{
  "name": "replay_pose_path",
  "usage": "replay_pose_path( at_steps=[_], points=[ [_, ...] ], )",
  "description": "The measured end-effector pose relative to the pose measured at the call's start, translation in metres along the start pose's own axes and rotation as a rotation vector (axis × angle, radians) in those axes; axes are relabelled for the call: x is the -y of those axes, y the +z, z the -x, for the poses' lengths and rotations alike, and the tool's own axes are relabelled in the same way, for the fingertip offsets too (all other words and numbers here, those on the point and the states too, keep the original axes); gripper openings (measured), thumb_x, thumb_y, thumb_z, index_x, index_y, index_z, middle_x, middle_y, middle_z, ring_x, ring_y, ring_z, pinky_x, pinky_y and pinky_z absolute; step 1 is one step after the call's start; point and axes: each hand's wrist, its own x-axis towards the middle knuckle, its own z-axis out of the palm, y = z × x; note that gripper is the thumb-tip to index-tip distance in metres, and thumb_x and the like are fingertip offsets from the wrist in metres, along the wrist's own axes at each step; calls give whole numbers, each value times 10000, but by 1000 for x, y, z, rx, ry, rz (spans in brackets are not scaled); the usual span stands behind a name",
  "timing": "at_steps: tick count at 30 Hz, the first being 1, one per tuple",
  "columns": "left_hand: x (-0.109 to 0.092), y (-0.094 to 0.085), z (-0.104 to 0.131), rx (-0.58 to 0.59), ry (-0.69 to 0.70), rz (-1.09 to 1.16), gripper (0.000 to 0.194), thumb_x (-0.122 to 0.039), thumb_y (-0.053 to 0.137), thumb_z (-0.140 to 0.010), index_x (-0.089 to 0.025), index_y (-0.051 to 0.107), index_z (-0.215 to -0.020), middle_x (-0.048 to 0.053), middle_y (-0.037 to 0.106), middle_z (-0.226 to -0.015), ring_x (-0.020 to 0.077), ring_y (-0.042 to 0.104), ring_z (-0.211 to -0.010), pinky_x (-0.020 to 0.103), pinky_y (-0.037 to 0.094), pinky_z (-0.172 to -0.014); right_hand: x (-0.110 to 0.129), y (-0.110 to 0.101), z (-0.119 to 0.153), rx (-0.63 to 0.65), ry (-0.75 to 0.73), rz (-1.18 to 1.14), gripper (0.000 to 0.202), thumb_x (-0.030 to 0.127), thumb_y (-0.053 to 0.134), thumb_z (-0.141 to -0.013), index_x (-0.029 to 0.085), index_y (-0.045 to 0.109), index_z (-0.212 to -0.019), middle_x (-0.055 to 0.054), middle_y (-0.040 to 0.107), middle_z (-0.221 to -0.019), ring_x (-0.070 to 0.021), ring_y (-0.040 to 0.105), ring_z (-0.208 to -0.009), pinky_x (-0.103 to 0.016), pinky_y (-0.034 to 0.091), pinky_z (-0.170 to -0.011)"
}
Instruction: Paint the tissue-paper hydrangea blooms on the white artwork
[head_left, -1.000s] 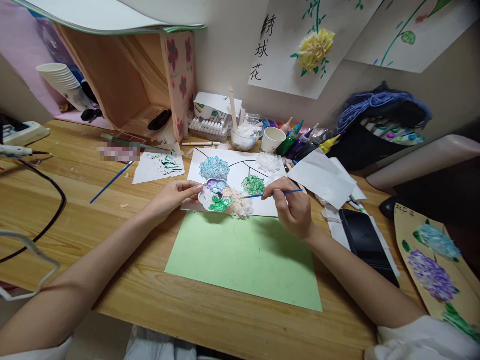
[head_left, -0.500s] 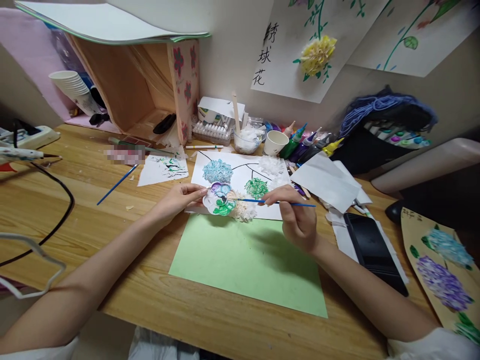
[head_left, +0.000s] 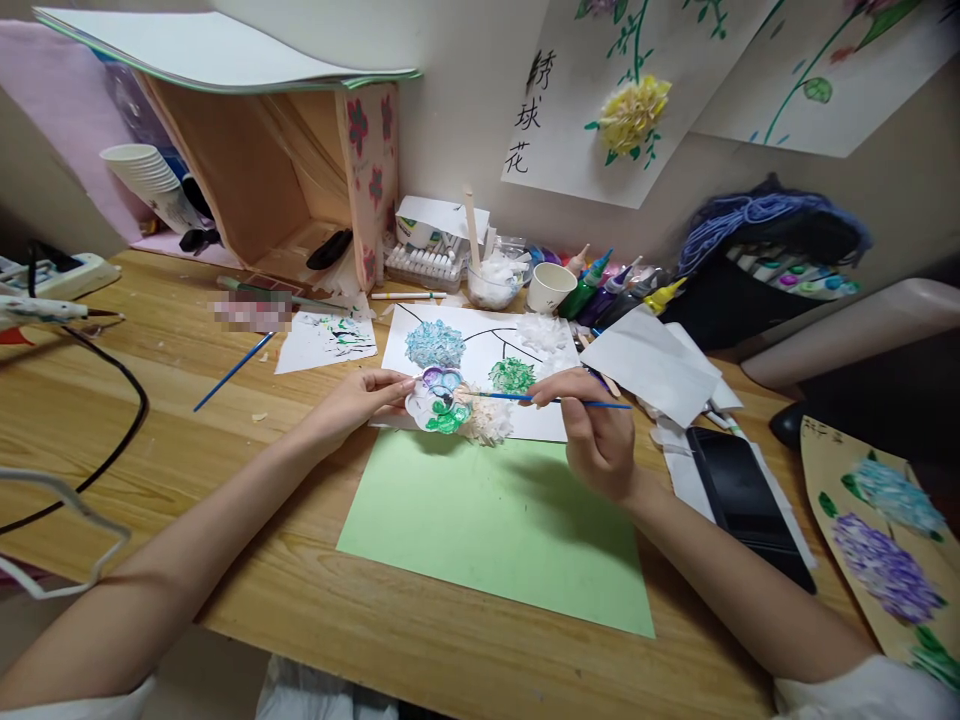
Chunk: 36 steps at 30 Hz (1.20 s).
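Note:
My left hand (head_left: 375, 395) pinches the left edge of a white flower-shaped paint palette (head_left: 421, 402), whose wells hold purple, blue, black and green paint. In my right hand (head_left: 592, 425) is a thin blue paintbrush (head_left: 555, 402), its tip at the palette's right side. Both are held over a white sheet (head_left: 540, 425) with black drawn branches. On that sheet are a blue textured flower (head_left: 436, 343), a green one (head_left: 513, 374), a white one (head_left: 543, 332) and a cream one (head_left: 491, 420), partly covered by the palette. A light green sheet (head_left: 495, 530) lies nearer to me.
Behind the sheet stand a paper cup (head_left: 551, 288), a bowl of white scraps (head_left: 495, 282) and several paint bottles (head_left: 596, 285). A black phone (head_left: 742, 495) lies to the right. Another blue brush (head_left: 234, 370) and a paint-marked paper (head_left: 326, 340) are on the left.
The brush tip has shifted very slightly at the palette's right side. Both hands keep nearly the same place and grip.

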Motion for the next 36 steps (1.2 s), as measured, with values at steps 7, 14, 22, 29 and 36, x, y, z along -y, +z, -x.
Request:
replay_pose_path(
  at_steps=[7,14,22,29,36],
  points=[
    [0,0,-1,-4,1,2,375,-461,827,-604,-166,739,-818,41,752,-817,156,679,-729,268,548,-768,-9,-8,-6,-236,47,-1,289,251,397,-958,219,593,-747,-17,603,-666,-162,572,-624,-330,453,-600],
    [1,-1,-2,-15,-9,-3,365,-444,832,-602,-167,743,-822,36,754,-806,146,675,-703,248,543,-740,-20,-6,-1,-130,92,30,288,246,383,-963,213,576,-752,-12,590,-692,-152,554,-639,-321,443,-618],
    [-1,0,-1,-36,-4,-4,376,-456,834,-589,-168,740,-810,43,752,-812,165,675,-724,288,555,-786,-23,-2,2,-83,74,54,289,253,369,-967,213,583,-777,-21,596,-703,-158,556,-664,-323,451,-630],
    [0,0,-2,-16,-9,14,372,-450,835,-593,-168,741,-816,44,752,-809,155,675,-716,273,551,-773,-22,-3,2,-96,77,77,281,257,368,-972,216,584,-796,-22,603,-702,-160,568,-673,-320,460,-629],
    [-1,0,-1,-25,-20,29,382,-447,845,-579,-162,739,-810,32,749,-785,133,666,-701,240,537,-755,-22,-5,1,-105,79,97,262,235,384,-965,212,582,-795,-10,597,-701,-152,571,-666,-308,455,-628]
  ],
)
